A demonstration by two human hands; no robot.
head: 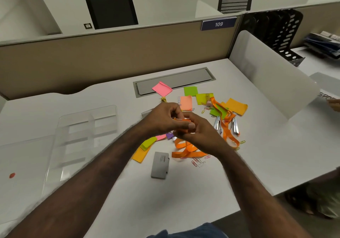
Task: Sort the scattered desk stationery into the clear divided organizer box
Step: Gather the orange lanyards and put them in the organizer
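Orange lanyard [185, 150] trails across scattered stationery; clear organizer box [86, 127] left.

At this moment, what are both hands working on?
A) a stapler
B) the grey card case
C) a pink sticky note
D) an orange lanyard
D: both the left hand and right hand have fingers curled round a gathered part of the orange lanyard, whose remainder trails on the desk below them.

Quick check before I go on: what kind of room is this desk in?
Most likely an open-plan office cubicle: a tan partition carries a blue plate reading 109, black office chairs stand beyond it, and a cable hatch is set into the white desk.
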